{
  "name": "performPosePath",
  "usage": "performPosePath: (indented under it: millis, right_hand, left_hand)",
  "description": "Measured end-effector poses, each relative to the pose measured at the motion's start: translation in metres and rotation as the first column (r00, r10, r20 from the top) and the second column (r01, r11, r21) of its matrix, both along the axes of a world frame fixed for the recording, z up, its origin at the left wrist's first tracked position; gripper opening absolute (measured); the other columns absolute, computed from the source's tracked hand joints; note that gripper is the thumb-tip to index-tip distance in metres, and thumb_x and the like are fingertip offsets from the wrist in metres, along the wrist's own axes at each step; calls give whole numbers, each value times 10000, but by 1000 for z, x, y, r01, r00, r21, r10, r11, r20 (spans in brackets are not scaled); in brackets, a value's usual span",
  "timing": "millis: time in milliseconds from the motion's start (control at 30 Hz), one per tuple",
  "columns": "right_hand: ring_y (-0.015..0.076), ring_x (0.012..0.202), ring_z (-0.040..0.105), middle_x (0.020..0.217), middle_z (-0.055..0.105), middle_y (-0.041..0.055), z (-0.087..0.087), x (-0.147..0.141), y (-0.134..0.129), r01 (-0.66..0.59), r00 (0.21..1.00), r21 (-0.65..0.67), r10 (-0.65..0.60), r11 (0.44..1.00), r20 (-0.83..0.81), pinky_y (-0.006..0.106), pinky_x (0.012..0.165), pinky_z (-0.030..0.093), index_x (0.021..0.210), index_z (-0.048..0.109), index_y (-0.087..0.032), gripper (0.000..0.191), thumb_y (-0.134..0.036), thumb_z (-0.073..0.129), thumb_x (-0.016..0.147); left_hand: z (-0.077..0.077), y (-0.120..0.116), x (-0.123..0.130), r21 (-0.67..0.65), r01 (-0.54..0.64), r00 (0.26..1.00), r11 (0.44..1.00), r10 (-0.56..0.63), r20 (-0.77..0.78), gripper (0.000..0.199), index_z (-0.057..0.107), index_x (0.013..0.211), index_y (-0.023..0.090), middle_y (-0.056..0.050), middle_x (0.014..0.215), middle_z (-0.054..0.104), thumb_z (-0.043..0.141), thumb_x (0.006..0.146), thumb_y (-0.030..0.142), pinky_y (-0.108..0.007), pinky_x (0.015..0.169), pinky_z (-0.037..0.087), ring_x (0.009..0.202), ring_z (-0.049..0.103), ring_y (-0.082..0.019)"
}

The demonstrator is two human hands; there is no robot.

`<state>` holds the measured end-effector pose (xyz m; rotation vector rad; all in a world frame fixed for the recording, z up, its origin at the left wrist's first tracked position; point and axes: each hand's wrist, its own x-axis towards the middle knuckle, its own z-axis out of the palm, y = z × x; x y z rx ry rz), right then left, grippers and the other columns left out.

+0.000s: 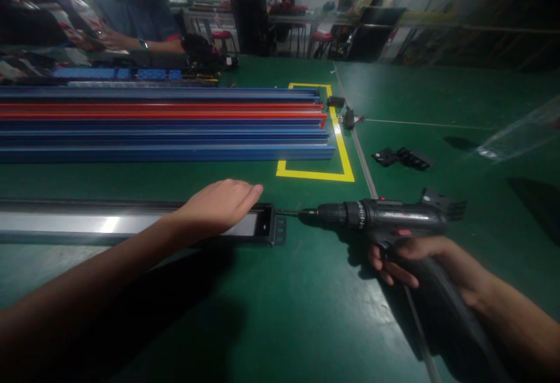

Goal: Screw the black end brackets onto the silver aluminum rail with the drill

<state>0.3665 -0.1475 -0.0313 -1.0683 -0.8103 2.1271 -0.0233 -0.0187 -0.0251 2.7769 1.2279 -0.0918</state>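
Across the green tabletop (271,319): metal rail (83,222), power drill (394,215).
Rail at left, left hand (221,205) laid palm-down over it, fingers (249,197) together; black end cap (280,230); drill bit (289,212) at the cap; right hand (441,260) wrapped firmly round the drill.

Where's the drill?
Head view, right of centre: the drill is in the right hand, its bit pointing left at the end of the rail under the left hand.
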Motion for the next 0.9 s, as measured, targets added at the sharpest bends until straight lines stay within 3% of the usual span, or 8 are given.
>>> performPosePath:
  millis: [167,300,633,900]
  right_hand:
    - [113,538,554,857,764,125,-1,-1,1,8,1000,12,-8,1000,-13,329,756,551,983,808,-59,335,-264,636,782]
    - [116,551,571,868,763,130,-3,-1,1,-11,998,19,12,1000,-58,323,751,554,996,804,-55,339,-264,638,787]
    - [113,571,568,914,764,136,-4,4,2,-39,998,23,40,999,-46,313,774,558,1025,800,-43,350,-264,639,807]
    - [119,590,558,830,742,102,1,1,2,-50,996,2,50,999,-74,307,767,540,1024,798,-54,337,-265,659,801]
  left_hand:
    - [5,-2,5,-32,-78,997,996,79,6,553,716,1076,164,-131,1062,759,212,1078,392,-405,832,499,971,693,-272]
    - [7,-2,6,-31,-74,997,997,75,14,568,719,1022,174,-124,1039,762,198,1077,395,-389,817,486,945,690,-261]
    - [11,-3,9,-63,-109,994,992,110,11,592,720,1064,171,-126,1083,764,195,1068,445,-390,876,497,1012,696,-269]
    - [15,-5,12,-114,-165,985,980,170,34,650,734,1048,169,-125,1119,763,178,1067,505,-395,896,514,1032,697,-269]
